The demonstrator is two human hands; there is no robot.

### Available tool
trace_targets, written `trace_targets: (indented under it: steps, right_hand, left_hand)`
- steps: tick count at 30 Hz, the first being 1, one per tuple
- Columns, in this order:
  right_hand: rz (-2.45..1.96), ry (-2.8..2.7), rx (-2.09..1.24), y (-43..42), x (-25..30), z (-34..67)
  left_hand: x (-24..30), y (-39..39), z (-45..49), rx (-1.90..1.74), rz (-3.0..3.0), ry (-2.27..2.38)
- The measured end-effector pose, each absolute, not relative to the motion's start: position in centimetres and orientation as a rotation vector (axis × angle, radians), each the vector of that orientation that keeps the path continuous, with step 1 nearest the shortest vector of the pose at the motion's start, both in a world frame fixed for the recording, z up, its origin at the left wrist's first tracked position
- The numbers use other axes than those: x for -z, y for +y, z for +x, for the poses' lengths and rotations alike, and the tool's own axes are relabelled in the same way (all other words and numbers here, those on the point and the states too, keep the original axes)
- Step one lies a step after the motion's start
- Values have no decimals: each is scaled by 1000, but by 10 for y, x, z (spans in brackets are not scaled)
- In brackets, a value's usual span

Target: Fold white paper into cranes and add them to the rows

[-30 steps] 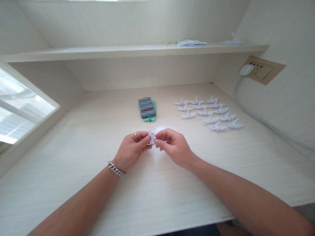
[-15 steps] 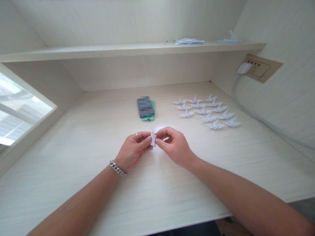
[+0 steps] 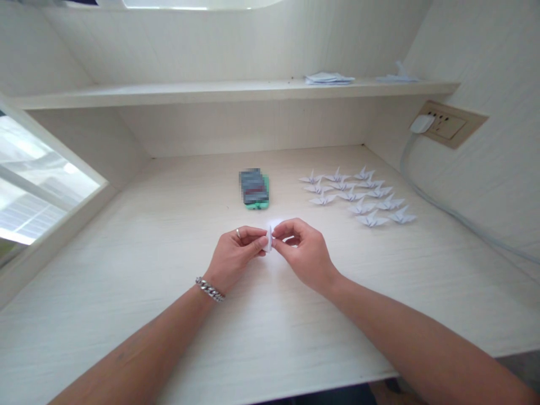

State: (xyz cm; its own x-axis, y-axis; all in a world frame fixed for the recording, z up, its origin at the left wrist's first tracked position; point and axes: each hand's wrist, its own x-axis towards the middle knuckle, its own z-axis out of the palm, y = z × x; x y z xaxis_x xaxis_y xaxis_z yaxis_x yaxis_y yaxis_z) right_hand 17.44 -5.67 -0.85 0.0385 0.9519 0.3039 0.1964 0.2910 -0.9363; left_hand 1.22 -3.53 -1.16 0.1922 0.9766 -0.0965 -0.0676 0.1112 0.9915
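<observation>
A small folded piece of white paper is pinched between both my hands, just above the middle of the pale wooden desk. My left hand, with a ring and a chain bracelet, grips its left side with closed fingers. My right hand pinches its right side between thumb and forefinger. Most of the paper is hidden by my fingertips.
Several finished white paper cranes lie in rows at the right back of the desk. A phone in a green case lies behind my hands. Folded papers sit on the shelf. A wall socket with a cable is at right, a window at left.
Both hands have stayed together on the folded paper, shifting slightly to the right in view. The paper now stands more upright between the fingertips.
</observation>
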Motion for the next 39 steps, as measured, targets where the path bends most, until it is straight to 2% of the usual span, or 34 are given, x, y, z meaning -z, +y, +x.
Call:
trace_targets:
  steps: [27,32,39]
  right_hand:
    - [-1007,-1442,-1234,-42,12,185]
    - [-1068,-1654,-1083,-43,12,190]
    - [-1058,-2031,-556,-45,9,197]
  left_hand:
    - [10,-36,11,-959,1221,1020]
    - [8,-35,9,-877,1352,1086]
    - [6,-33,6,-813,1431,1100]
